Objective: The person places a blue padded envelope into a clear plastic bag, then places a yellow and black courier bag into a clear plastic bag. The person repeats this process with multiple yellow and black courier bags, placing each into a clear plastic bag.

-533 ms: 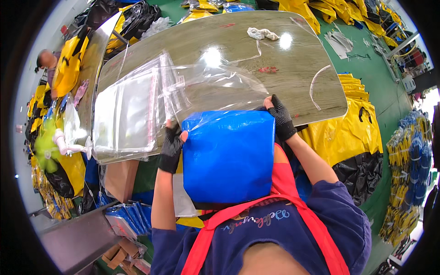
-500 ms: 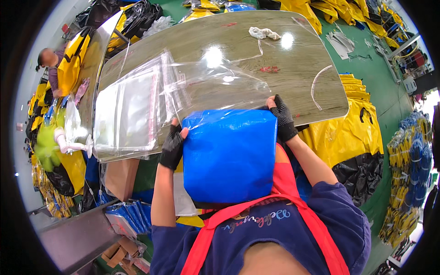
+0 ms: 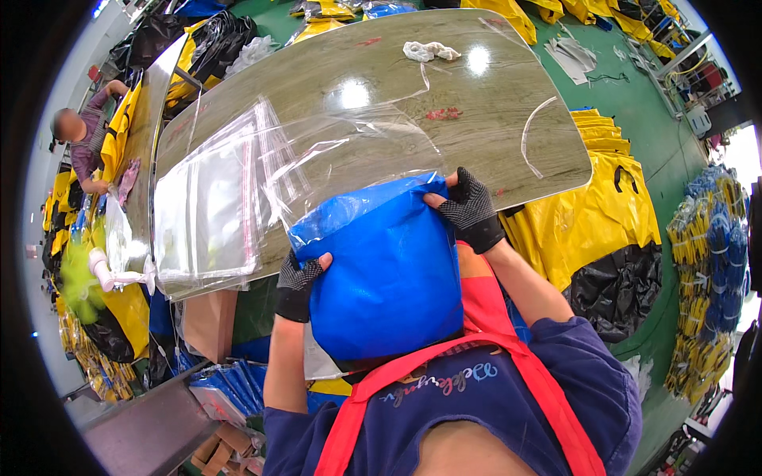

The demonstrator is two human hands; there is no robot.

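My 2 hands, left hand (image 3: 299, 282) and right hand (image 3: 470, 208), grip the blue bag (image 3: 381, 270), now tilted and partly inside the clear sleeve (image 3: 357, 159).

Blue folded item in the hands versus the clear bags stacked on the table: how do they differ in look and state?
The blue folded item is opaque and glossy; the clear bags are see-through, with the wood-grain table showing through them. The blue item is held up at the table's near edge by the left hand and right hand; the bags lie flat in a loose stack, untouched. Both look like thin, shiny plastic-like material.
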